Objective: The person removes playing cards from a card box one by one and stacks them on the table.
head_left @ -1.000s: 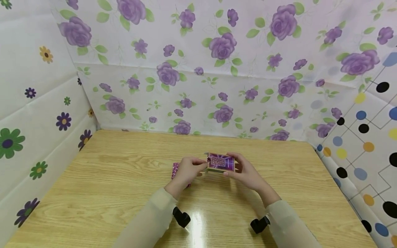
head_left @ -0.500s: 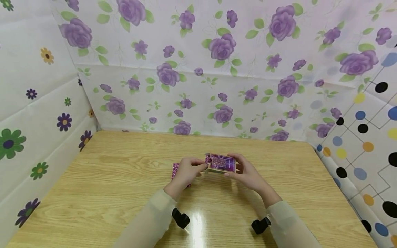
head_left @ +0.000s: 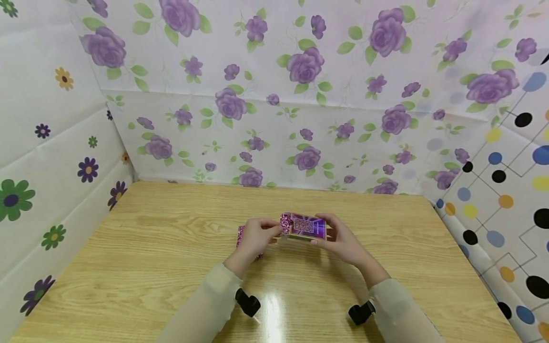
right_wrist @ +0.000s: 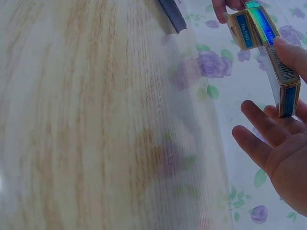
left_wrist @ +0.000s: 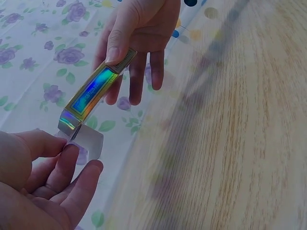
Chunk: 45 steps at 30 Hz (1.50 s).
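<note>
My right hand grips a purple playing card box by its right end, above the table. Holographic gold strips show along the box's narrow side in the left wrist view. Out of the box's left end sticks a pink-patterned playing card. My left hand pinches its outer edge between thumb and forefinger. An end flap of the box hangs folded out in the right wrist view. More pink-patterned cards lie on the table, partly hidden beneath my left hand and wrist.
The wooden table meets a rose-printed cloth backdrop along its far edge. Patterned cloth walls close off both sides. A dark strip-like object shows at the top of the right wrist view.
The pink-patterned card has slid leftward out of the box and more of it shows. My left hand has shifted slightly left with it; the right hand keeps holding the box nearly in place.
</note>
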Each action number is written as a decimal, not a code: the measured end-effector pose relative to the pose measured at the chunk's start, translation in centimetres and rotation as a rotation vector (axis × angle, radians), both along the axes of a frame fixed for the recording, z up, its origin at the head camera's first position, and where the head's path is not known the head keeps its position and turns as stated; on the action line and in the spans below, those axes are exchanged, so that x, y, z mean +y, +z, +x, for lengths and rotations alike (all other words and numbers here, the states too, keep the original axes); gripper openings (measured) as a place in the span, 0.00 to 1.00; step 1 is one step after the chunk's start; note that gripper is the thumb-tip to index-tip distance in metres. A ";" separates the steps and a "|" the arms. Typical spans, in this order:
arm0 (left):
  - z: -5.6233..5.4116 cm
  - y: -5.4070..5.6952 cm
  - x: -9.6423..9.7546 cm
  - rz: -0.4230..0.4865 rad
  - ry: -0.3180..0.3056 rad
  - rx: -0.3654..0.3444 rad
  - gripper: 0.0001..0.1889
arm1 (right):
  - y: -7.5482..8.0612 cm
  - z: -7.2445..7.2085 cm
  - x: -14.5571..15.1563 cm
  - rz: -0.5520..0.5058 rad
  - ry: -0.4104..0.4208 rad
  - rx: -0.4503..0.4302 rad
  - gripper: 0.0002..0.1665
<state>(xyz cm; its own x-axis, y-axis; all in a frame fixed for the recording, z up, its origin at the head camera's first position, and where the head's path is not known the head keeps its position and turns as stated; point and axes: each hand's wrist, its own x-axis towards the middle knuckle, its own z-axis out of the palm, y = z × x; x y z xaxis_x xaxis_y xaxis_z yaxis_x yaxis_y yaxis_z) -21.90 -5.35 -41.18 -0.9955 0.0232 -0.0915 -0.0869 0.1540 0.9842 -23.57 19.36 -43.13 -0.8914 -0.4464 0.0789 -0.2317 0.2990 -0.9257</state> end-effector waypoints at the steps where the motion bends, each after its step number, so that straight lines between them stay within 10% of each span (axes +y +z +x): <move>1: 0.0 0.0 0.0 0.002 0.004 -0.001 0.09 | 0.0 0.0 0.0 0.001 0.002 0.003 0.42; 45: 0.5 0.0 -1.3 0.022 0.025 0.007 0.12 | -0.2 0.2 0.2 -0.016 -0.018 -0.015 0.43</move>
